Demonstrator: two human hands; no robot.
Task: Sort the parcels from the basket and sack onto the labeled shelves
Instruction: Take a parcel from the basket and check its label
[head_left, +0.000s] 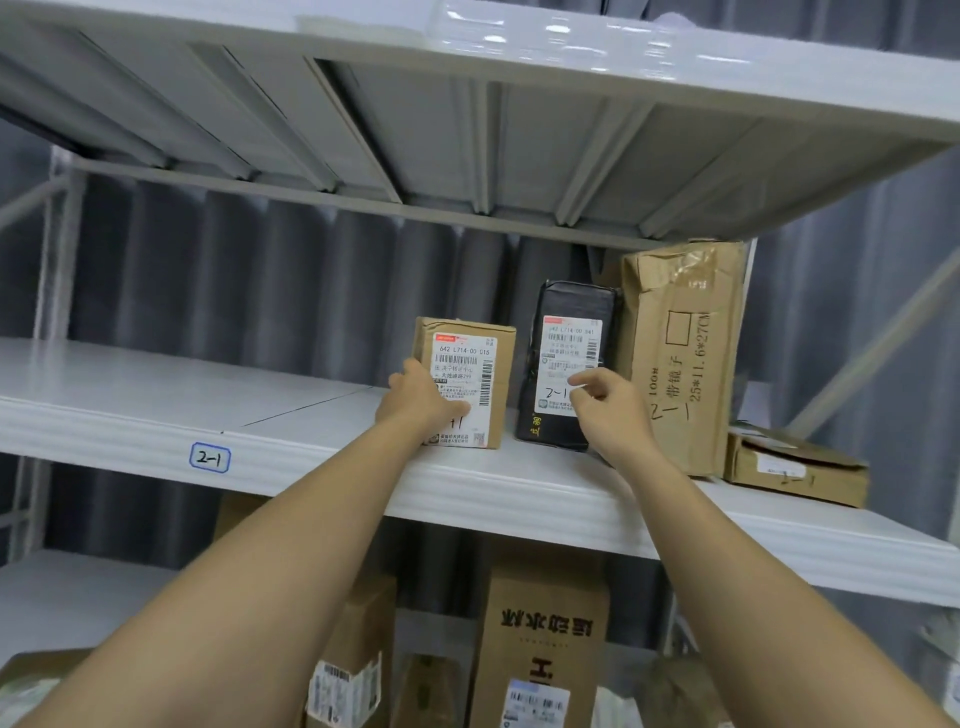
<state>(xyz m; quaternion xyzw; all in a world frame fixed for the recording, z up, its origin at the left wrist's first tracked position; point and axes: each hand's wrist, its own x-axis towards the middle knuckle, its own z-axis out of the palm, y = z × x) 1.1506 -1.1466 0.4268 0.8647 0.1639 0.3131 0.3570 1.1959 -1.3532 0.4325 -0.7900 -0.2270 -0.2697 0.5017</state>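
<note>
The white shelf (130, 410) tagged "2-1" carries upright parcels. The left hand (423, 397) grips a small brown box (467, 382) standing there; the right hand (610, 402), fingers loosely curled, touches the black parcel (569, 364) just beside it.

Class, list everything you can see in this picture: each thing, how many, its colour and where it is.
small brown box: one, 2-1 shelf, left hand on it
black parcel: one, beside it, white label
tall brown parcel: one, upright, further right
flat brown box: one, shelf's right end
2-1 shelf: one, white
2-1 tag: one, blue-outlined, shelf edge
lower boxes: several, brown, shelf below
left hand: holds small box
right hand: at black parcel's label
</note>
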